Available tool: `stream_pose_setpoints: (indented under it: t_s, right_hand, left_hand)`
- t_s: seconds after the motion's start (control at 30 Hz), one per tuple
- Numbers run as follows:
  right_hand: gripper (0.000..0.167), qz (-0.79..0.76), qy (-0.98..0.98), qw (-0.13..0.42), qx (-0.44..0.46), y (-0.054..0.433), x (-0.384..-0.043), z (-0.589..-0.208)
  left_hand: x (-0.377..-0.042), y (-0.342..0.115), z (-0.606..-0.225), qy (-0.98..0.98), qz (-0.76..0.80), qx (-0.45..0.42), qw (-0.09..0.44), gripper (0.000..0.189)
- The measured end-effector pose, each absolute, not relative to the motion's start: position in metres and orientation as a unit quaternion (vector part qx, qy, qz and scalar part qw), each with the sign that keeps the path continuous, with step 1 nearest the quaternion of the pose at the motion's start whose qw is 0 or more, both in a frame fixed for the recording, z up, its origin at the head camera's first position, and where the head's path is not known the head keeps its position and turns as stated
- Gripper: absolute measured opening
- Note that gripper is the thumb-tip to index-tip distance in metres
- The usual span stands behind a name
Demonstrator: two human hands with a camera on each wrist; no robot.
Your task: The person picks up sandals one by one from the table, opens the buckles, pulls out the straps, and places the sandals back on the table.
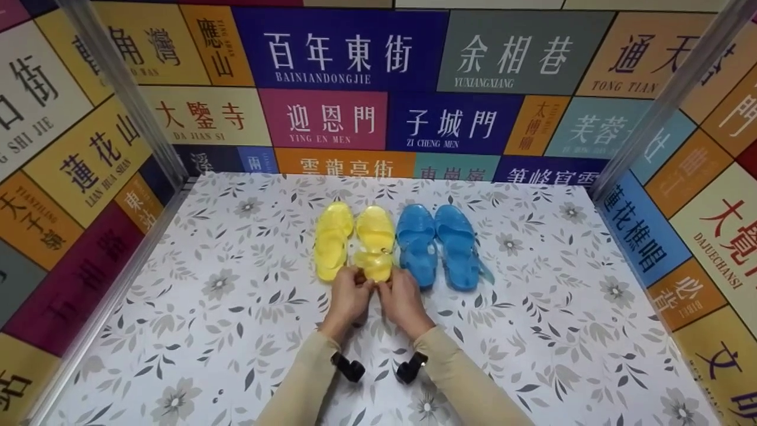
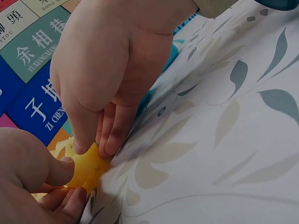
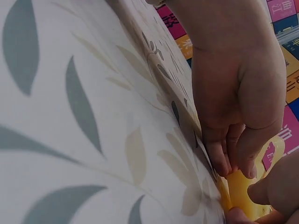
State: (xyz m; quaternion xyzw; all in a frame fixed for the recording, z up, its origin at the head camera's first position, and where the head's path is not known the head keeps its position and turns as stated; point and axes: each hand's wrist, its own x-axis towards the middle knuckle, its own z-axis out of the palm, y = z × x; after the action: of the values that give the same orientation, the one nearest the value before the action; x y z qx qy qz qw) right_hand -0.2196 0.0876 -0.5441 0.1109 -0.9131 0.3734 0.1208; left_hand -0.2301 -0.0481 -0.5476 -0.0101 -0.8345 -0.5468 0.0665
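Both hands are at the heel end of the right-hand yellow sandal [image 1: 375,228], which lies flat with its toe pointing away. My left hand [image 1: 350,296] pinches the left side of that heel between thumb and fingers. From the other side, my right hand [image 1: 404,299] pinches it too. Close up in the left wrist view, the yellow heel [image 2: 86,168] sits between the thumbs and fingertips of both hands. A thin strap [image 3: 276,149] stands up above the heel in the right wrist view. The other yellow sandal [image 1: 332,242] lies alongside, just left.
Two blue sandals [image 1: 417,242] [image 1: 458,245] lie side by side to the right, toes also pointing away. A floral-patterned white surface [image 1: 236,331] is under everything. Colourful walls [image 1: 331,118] with printed characters enclose the back and sides, with clear posts [image 1: 127,94] at the corners.
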Motion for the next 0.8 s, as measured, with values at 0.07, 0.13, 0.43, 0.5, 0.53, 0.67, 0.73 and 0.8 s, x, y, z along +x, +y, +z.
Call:
stream_pose_setpoints:
  t_s: [0.07, 0.13, 0.43, 0.5, 0.53, 0.67, 0.73, 0.8]
  right_hand:
    - [0.019, 0.377, -0.913, 0.116, 0.102, 0.087, -0.219, -0.542]
    - [0.02, 0.382, -0.913, 0.108, 0.094, 0.087, -0.218, -0.54]
    - [0.024, 0.414, -0.906, 0.053, 0.065, 0.09, -0.208, -0.535]
    - [0.024, 0.421, -0.903, 0.049, 0.07, 0.092, -0.206, -0.535]
    - [0.024, 0.422, -0.902, 0.048, 0.073, 0.092, -0.204, -0.535]
    - [0.023, 0.422, -0.902, 0.044, 0.081, 0.095, -0.196, -0.534]
    - [0.023, 0.418, -0.904, 0.043, 0.084, 0.095, -0.192, -0.533]
    - [0.024, 0.411, -0.906, 0.046, 0.09, 0.097, -0.188, -0.533]
  left_hand:
    - [-0.229, -0.05, -0.545, -0.839, -0.541, -0.014, 0.06, 0.011]
    - [-0.227, -0.052, -0.544, -0.844, -0.532, -0.017, 0.061, 0.012]
    - [-0.212, -0.061, -0.544, -0.835, -0.547, 0.009, 0.052, 0.02]
    - [-0.21, -0.063, -0.544, -0.833, -0.551, 0.009, 0.047, 0.02]
    - [-0.208, -0.065, -0.544, -0.833, -0.552, 0.007, 0.046, 0.02]
    - [-0.204, -0.07, -0.543, -0.83, -0.557, -0.002, 0.035, 0.018]
    - [-0.201, -0.072, -0.542, -0.827, -0.562, -0.002, 0.021, 0.018]
    - [-0.199, -0.074, -0.541, -0.824, -0.566, 0.002, 0.002, 0.019]
